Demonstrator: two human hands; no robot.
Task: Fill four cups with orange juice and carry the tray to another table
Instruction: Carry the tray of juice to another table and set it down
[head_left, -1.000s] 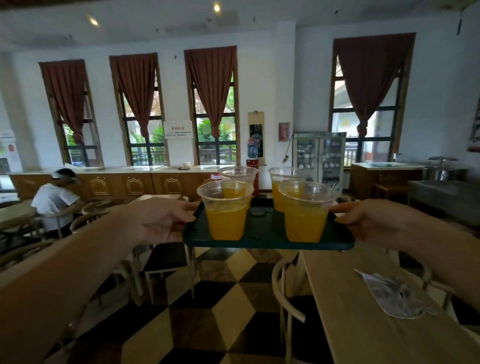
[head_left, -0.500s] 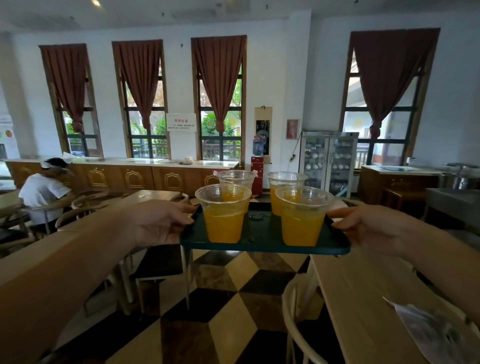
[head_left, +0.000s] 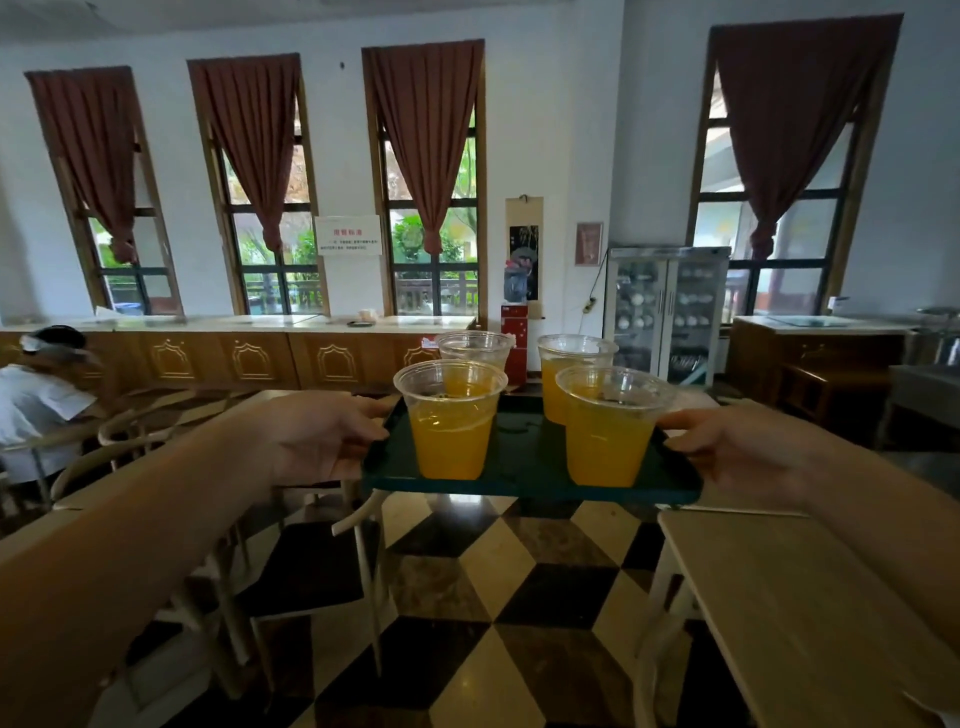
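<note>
A dark green tray (head_left: 527, 467) is held level in the air at chest height over the checkered floor. On it stand several clear plastic cups of orange juice: front left (head_left: 450, 423), front right (head_left: 609, 431), back left (head_left: 474, 354) and back right (head_left: 569, 364). My left hand (head_left: 322, 434) grips the tray's left edge, thumb on top. My right hand (head_left: 737, 447) grips the right edge the same way.
A light wooden table (head_left: 810, 597) lies at the lower right, just under the tray's right side. A chair (head_left: 317, 566) and another table (head_left: 171, 431) stand at the left. A seated person (head_left: 39, 400) is at far left. A long cabinet counter (head_left: 249, 353) and a glass-door cabinet (head_left: 665, 317) line the far wall.
The view has moved forward along the aisle with the tray carried ahead. The right table has slid lower in view and the paper on it has left the frame. Both hands keep their hold.
</note>
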